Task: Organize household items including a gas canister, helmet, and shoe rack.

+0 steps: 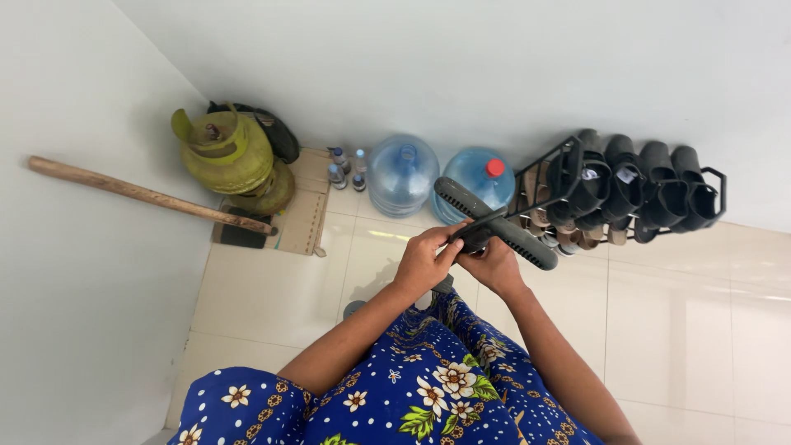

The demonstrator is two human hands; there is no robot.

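**Handling the Long Dark Bar at Waist Height**

I hold a long dark bar [494,221] in front of my body, above the pale tiled floor [676,313]. It runs on a slant, one end up and to my left, the other down toward my right. My left hand [424,262] wraps the middle section, fingers curled and pressed around the thicker hub there. My right hand [493,264] sits just beside it under the bar; its fingers seem closed on the same hub, though the tips are hidden.

Judged by its look, the bar is rigid, light moulded plastic with a ribbed face. The ribs should give grip. The middle is the balanced place to hold; the ends would lever.

Beyond the bar stand two large water bottles [402,175] against the wall and a shoe rack [630,194] filled with dark footwear. A green gas cylinder [227,152] sits in the corner to the left, near a wooden pole [140,194] leaning across the wall. The far end of the bar is close to the rack.
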